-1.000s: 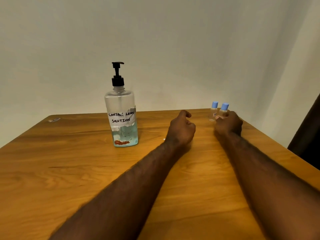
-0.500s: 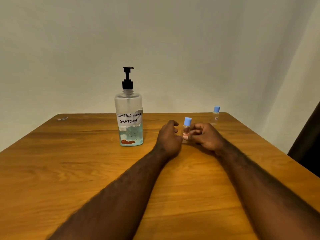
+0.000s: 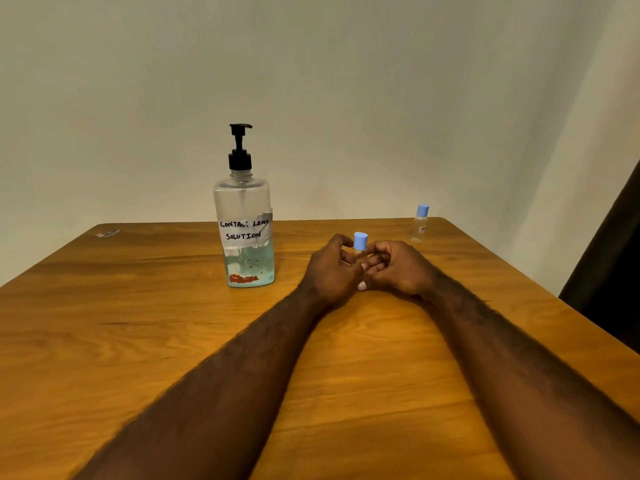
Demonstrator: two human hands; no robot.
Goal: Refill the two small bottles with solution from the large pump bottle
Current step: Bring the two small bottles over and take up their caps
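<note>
curling left hand [image 3: 329, 270], right hand [image 3: 400, 270] round bottle [image 3: 360, 244]

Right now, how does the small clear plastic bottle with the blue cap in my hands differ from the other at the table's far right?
The left hand and right hand grip the held bottle; the far bottle stands free on the wooden table. The held bottle is mid-table, the far bottle near the back right corner. Fingers partly hide the held bottle; the far bottle shows fully. Both are upright, blue-capped.
</note>
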